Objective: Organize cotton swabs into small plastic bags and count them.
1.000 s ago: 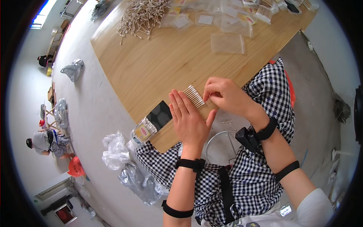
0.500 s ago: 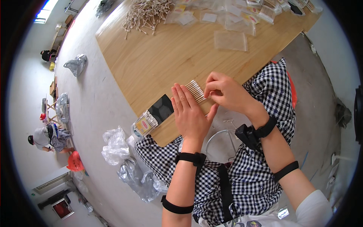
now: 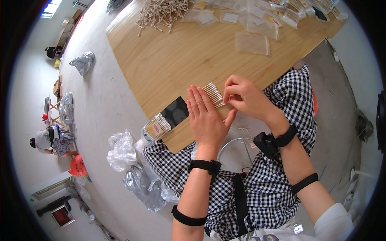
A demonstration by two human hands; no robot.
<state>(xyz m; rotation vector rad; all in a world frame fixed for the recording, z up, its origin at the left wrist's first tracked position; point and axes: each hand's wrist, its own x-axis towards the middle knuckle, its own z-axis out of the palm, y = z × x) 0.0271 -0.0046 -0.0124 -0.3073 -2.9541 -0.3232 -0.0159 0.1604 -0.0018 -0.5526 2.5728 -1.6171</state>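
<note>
A row of white-tipped cotton swabs [image 3: 213, 94] lies side by side on the wooden table near its front edge. My left hand [image 3: 206, 117] rests flat along the row's left side, fingers stretched out, covering part of it. At the row's right end is my right hand [image 3: 246, 97], its thumb and fingers curled together at the swab tips. Anything between those fingertips is hidden. Left of my left hand lies a dark, shiny rectangular piece [image 3: 175, 113]. Beside that, a clear bag of cotton swabs [image 3: 156, 127] with a yellow label reaches the table's edge.
A loose heap of cotton swabs [image 3: 163, 14] lies at the table's far side. Clear plastic bags [image 3: 252, 43] and filled swab packs [image 3: 290, 18] are at the far right. Crumpled plastic [image 3: 122, 152] sits on the floor at left. Another person [image 3: 46, 140] is farther left.
The view has shifted slightly, so the table appears a little farther right. Both hands stay at the row of swabs with nearly the same pose.
</note>
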